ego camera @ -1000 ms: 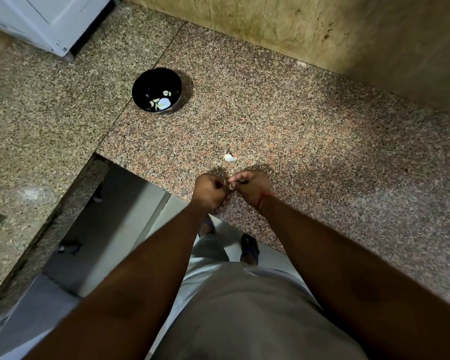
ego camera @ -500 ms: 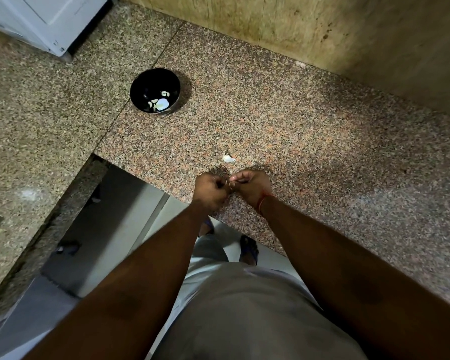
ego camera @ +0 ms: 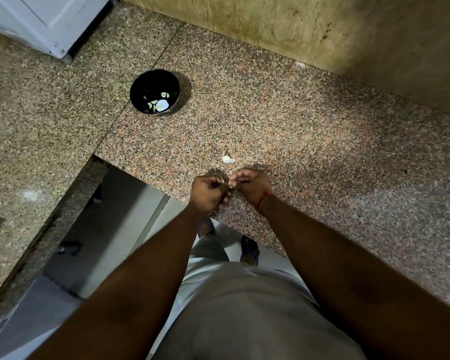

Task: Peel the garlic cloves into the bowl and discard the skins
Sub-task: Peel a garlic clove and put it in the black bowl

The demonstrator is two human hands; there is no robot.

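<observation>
My left hand (ego camera: 209,191) and my right hand (ego camera: 250,186) meet fingertip to fingertip over the near edge of the granite counter (ego camera: 309,141). Both pinch a small garlic clove (ego camera: 230,183) between them; only a pale sliver of it shows. A loose white piece of garlic (ego camera: 227,159), clove or skin I cannot tell, lies on the counter just beyond my hands. Farther back on the left stands a black bowl (ego camera: 140,84) with several pale peeled cloves at its bottom.
A stained beige wall (ego camera: 322,29) runs behind the counter and down its right side. A white appliance (ego camera: 50,19) stands at the back left. The counter is L-shaped; its cut-out opens below my arms, with floor and my sandalled feet (ego camera: 250,252) visible.
My hands stay together at the counter edge, with only small finger movements on the clove. The view has shifted slightly.
</observation>
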